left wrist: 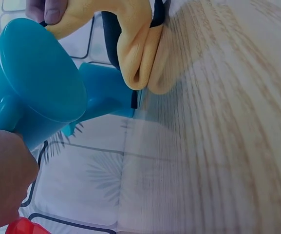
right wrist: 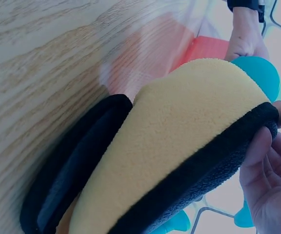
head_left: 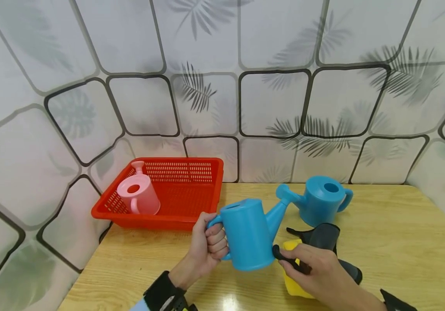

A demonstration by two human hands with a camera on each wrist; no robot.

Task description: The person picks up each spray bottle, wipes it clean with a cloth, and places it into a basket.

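My left hand (head_left: 208, 244) grips a blue toy watering can (head_left: 247, 235) by its handle, holding it above the table with the spout toward the right. In the left wrist view, the can's round base (left wrist: 40, 68) faces the camera. Beside the can's lower right side, my right hand (head_left: 325, 272) pinches the edge of a cloth (head_left: 298, 287) between thumb and fingers. One face of this cloth is yellow, the other dark grey, with black edging (right wrist: 194, 168); it hangs in folds. Whether the cloth touches the can is unclear.
Behind the cloth, a second blue watering can (head_left: 319, 203) stands on the wooden table (head_left: 409, 242). At the back left, a red plastic basket (head_left: 183, 222) holds a pink watering can (head_left: 144, 196). A patterned curtain (head_left: 214, 52) hangs around the table's back and sides.
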